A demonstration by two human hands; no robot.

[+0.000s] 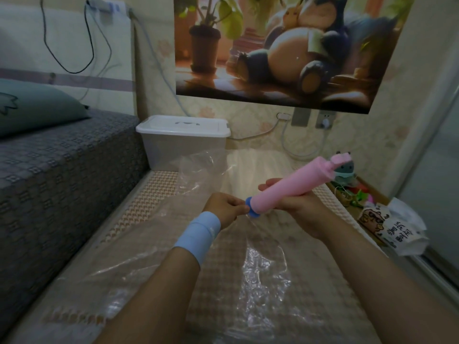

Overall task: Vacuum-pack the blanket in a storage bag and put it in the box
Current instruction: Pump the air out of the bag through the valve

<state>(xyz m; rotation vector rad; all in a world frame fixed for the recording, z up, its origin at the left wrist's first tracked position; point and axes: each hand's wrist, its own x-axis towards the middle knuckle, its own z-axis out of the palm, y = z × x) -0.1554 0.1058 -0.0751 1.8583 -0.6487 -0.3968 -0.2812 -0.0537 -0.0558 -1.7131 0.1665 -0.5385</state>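
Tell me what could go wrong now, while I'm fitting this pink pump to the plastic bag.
The blue tip of the pump, gripped by the right hand, meets the storage bag only where the left hand pinches the film in mid-air; a crooked seat might leak. The bag's far end by the box stands puffed; I cannot tell if it is sealed, and an open mouth would undo the pumping.

One pump [290,187], one bag [260,281], one box [182,127].

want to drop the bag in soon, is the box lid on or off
On: the white lid sits flat across the top of the clear box.
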